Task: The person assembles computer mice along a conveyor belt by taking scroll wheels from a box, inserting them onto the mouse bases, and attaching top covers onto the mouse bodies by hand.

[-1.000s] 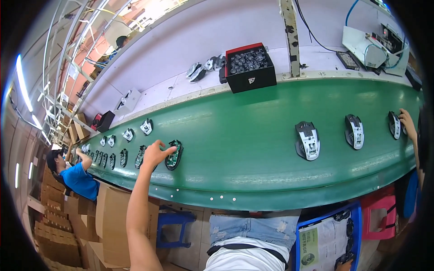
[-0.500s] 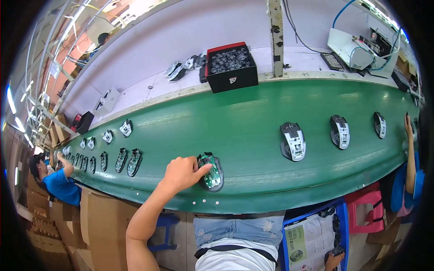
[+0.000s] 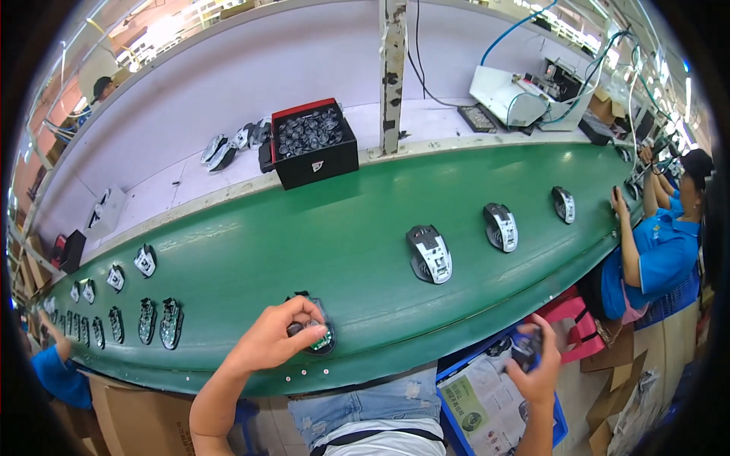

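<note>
On the near edge of the green belt lies a mouse base with a green circuit board (image 3: 322,340). My left hand (image 3: 277,334) grips it from the left, thumb across the board and fingers curled, partly covering it. A small dark part shows by the fingertips; its kind is unclear. To the lower right, above a blue crate (image 3: 559,425), my right hand (image 3: 541,363) is closed around a dark mouse part (image 3: 525,346), slightly blurred. In the crate, a printed sheet (image 3: 487,403) lies with a few dark parts beside it.
Three assembled-looking mice (image 3: 430,256) stand on the belt to the right. Several circuit-board bases (image 3: 171,323) and grey-white shells (image 3: 145,261) line the left. A black-red box (image 3: 315,156) of dark parts sits on the back ledge. A co-worker in blue (image 3: 654,251) is at right, beside a pink stool (image 3: 574,323).
My right hand has risen from the crate with a dark part. My left hand stays at the mouse base, its fingers now further over the board. The view has swung right.
</note>
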Motion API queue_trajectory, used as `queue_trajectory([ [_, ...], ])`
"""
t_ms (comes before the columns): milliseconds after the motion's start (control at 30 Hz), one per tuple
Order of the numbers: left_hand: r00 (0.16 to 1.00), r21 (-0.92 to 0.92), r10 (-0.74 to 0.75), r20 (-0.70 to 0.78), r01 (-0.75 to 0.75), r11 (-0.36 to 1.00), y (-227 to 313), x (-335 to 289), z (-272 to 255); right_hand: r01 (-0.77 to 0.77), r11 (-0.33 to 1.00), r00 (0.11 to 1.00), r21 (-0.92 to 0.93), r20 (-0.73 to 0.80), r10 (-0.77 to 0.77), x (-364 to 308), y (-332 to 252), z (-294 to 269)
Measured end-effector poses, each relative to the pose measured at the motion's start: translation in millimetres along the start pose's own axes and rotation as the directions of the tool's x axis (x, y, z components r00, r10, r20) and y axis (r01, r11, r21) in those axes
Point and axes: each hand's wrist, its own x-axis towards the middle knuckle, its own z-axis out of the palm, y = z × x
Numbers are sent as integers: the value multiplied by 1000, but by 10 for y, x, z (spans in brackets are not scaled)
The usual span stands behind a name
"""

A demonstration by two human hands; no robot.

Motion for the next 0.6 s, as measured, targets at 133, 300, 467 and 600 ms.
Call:
queue_trajectory([
  [133, 943, 216, 165, -289, -103, 971, -169, 68, -113, 220, 974, 949, 54, 219, -226, 786, -472, 551],
  [300, 975, -418, -60, -214, -36, 908, -300, 169, -480, 14, 835, 719, 550, 575, -391, 1286, -995, 1120],
  [467, 986, -565, -15, -166, -83, 821, -525, 180, -583, -190, 735, 653, 651, 643, -401, 1526, -1187, 2170],
  [600, 984, -509, 67, -168, -144, 849, -611, 205, -618, -283, 629, 740, 724, 582, -337, 1522, -1080, 2462],
])
